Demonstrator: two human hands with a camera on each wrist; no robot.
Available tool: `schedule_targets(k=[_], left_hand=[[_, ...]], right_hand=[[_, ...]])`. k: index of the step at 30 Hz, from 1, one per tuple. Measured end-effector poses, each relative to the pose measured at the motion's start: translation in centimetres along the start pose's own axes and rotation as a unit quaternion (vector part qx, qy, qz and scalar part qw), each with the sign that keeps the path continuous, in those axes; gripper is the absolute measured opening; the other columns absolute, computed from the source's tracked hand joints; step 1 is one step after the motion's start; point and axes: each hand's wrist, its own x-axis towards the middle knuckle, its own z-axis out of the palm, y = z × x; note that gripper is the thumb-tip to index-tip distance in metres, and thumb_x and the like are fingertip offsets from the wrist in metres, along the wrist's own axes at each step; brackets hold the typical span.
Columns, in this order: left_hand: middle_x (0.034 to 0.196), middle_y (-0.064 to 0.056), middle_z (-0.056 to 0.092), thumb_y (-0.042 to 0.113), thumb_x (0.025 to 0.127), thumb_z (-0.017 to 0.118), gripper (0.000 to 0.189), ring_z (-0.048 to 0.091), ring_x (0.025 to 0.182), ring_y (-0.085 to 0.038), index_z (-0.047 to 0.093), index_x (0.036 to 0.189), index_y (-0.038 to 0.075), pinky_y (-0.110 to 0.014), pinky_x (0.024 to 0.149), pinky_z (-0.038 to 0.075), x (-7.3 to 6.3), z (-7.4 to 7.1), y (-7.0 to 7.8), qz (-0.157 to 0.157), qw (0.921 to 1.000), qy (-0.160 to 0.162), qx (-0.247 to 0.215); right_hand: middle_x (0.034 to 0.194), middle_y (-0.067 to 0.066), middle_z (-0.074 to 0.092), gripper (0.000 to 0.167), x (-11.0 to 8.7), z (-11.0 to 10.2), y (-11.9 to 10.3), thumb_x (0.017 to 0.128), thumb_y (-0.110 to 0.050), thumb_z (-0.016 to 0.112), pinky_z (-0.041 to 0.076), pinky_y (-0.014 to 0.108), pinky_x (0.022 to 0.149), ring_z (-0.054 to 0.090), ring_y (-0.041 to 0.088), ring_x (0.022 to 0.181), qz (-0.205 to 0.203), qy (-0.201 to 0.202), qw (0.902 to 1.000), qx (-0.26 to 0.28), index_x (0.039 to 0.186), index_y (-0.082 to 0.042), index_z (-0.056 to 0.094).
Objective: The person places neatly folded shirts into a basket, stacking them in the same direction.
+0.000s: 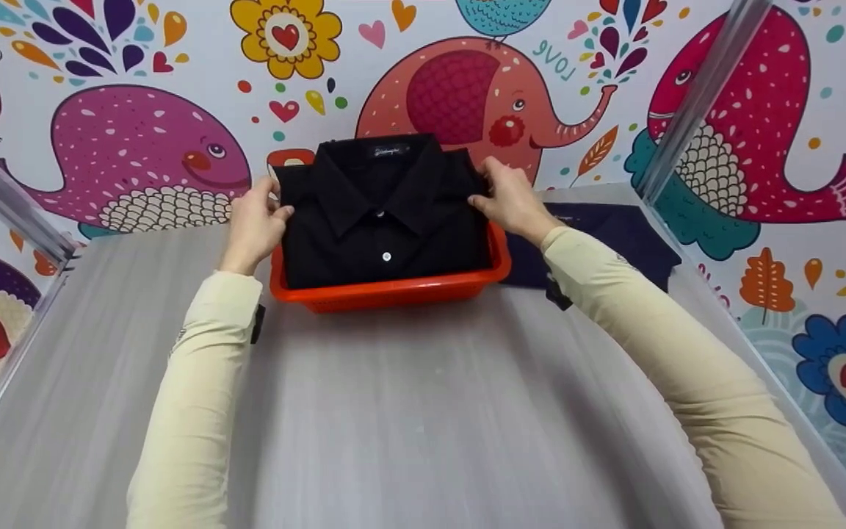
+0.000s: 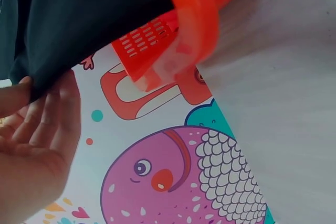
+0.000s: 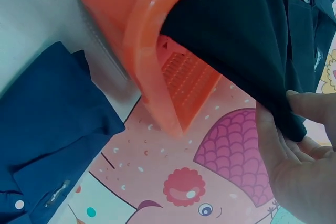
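Observation:
A folded black shirt, collar toward the back, lies in an orange plastic basket; its shoulder end is raised above the basket's far part. My left hand pinches the shirt's left shoulder edge between thumb and fingers, and the left wrist view shows that hand with the cloth between thumb and fingertips. On the other side my right hand pinches the right shoulder edge. The right wrist view shows this hand gripping a corner of the black shirt, with the basket's slotted inside visible beneath.
A folded dark blue garment lies right of the basket, partly behind my right forearm. The grey table ends at a back wall printed with cartoon animals. Metal posts stand at the corners.

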Motion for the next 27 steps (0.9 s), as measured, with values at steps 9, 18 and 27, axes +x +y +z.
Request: schedule_targets(k=[9, 18, 27], left_hand=[[0.102, -0.03, 0.062, -0.001, 0.094, 0.055, 0.021, 0.058, 0.092, -0.039, 0.052, 0.112, -0.01, -0.049, 0.082, 0.047, -0.4, 0.0, -0.1, -0.026, 0.9972, -0.07, 0.008], [0.104, -0.029, 0.059, -0.002, 0.093, 0.049, 0.02, 0.055, 0.089, -0.039, 0.055, 0.108, -0.012, -0.05, 0.083, 0.048, -1.2, -0.2, -0.5, -0.025, 0.9899, -0.136, 0.03], [0.101, -0.026, 0.058, -0.001, 0.091, 0.052, 0.018, 0.05, 0.093, -0.038, 0.058, 0.105, -0.01, -0.049, 0.09, 0.045, -2.4, 0.5, -0.4, 0.004, 0.9856, -0.165, 0.037]], right_hand=[[0.118, 0.021, 0.059, 0.035, 0.1, 1.2, 0.0, 0.093, -0.007, 0.062, 0.048, 0.04, 0.093, 0.057, 0.029, 0.105, 0.033, -0.026, 0.9991, 0.005, 0.125, 0.003, 0.049], [0.108, 0.019, 0.06, 0.03, -0.3, 1.0, 0.6, 0.092, -0.002, 0.057, 0.049, 0.04, 0.089, 0.059, 0.029, 0.1, -0.007, -0.002, 0.9996, 0.027, 0.12, 0.003, 0.049], [0.096, 0.02, 0.061, 0.024, -1.6, 0.6, 3.6, 0.089, 0.002, 0.053, 0.051, 0.041, 0.076, 0.06, 0.03, 0.086, -0.028, 0.022, 0.9991, 0.025, 0.112, 0.007, 0.05]])
